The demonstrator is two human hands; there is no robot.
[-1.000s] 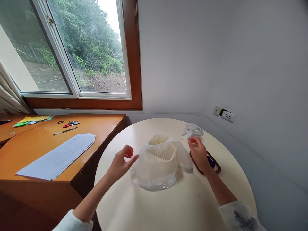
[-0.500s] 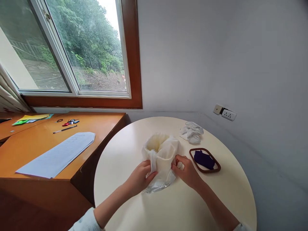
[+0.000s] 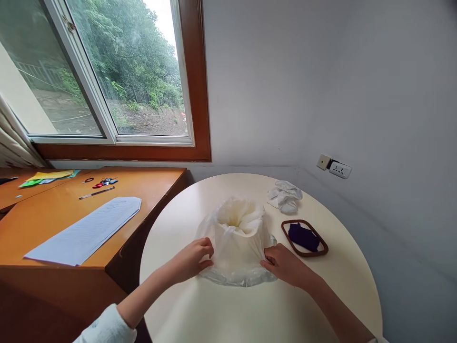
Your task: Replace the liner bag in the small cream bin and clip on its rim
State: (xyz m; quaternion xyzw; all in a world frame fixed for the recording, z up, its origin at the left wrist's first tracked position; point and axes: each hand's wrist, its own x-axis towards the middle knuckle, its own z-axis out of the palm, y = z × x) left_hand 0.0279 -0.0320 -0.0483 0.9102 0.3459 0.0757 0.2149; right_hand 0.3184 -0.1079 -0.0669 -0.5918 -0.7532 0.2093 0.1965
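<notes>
A thin white plastic bag (image 3: 238, 259) is draped over a pale bin-like container on the round table (image 3: 200, 314). Its mouth gapes upward, with the film tucked inside and folded down around the outside. My left hand (image 3: 194, 259) pinches the loose film at the bag's left side. On the right, my right hand (image 3: 287, 264) has its fingers curled on the film and pulls it outward. The bag's lower edge spreads near the tabletop, and the container shows only faintly through it.
A brown rounded frame (image 3: 324, 247) lies right of the bag, around a dark purple bundle (image 3: 303, 237). Behind it sits a crumpled white plastic bag (image 3: 285, 196). Left stands a wooden desk (image 3: 157, 190) with papers (image 3: 89, 228), a pen (image 3: 96, 192) and keys (image 3: 104, 182).
My hands have moved apart, the left one leftward and the right one slightly right and down. The bag's film has spread wider, and its mouth looks rounder.
</notes>
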